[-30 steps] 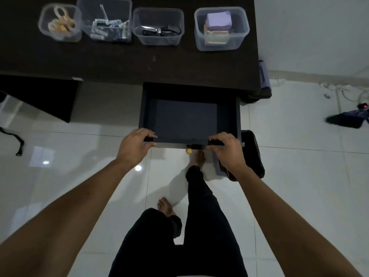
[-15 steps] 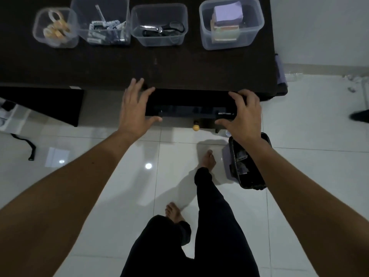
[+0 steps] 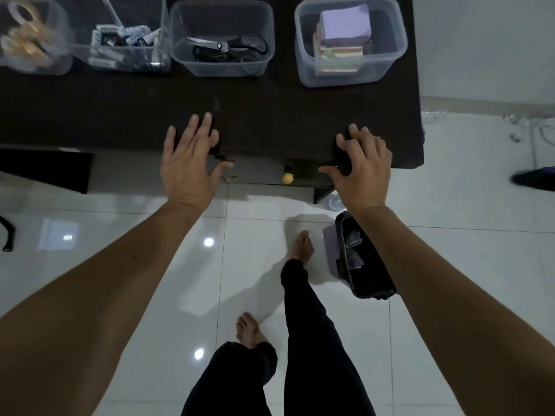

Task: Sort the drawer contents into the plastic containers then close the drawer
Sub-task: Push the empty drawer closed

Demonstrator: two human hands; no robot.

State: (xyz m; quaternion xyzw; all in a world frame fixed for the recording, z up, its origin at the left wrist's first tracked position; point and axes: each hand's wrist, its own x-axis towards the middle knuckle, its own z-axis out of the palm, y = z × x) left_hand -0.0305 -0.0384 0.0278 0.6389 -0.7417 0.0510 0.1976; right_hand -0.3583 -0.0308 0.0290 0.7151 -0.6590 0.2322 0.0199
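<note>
- Dark drawer (image 3: 270,172) now pushed in under the desk (image 3: 270,121), seemingly flush; it stood wide open a second ago.
- Left hand (image 3: 187,163) and right hand (image 3: 360,172) hover spread, holding nothing.
- Containers (image 3: 222,37) look filled; task looks done.

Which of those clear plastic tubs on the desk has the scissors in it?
The third tub from the left, just beyond the left hand. It holds black-handled scissors; the tub to its right holds stacked note paper, and the two on its left hold smaller items.

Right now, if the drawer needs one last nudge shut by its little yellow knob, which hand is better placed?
Probably the right hand: its thumb reaches along the drawer front nearer the knob than the left hand.
</note>
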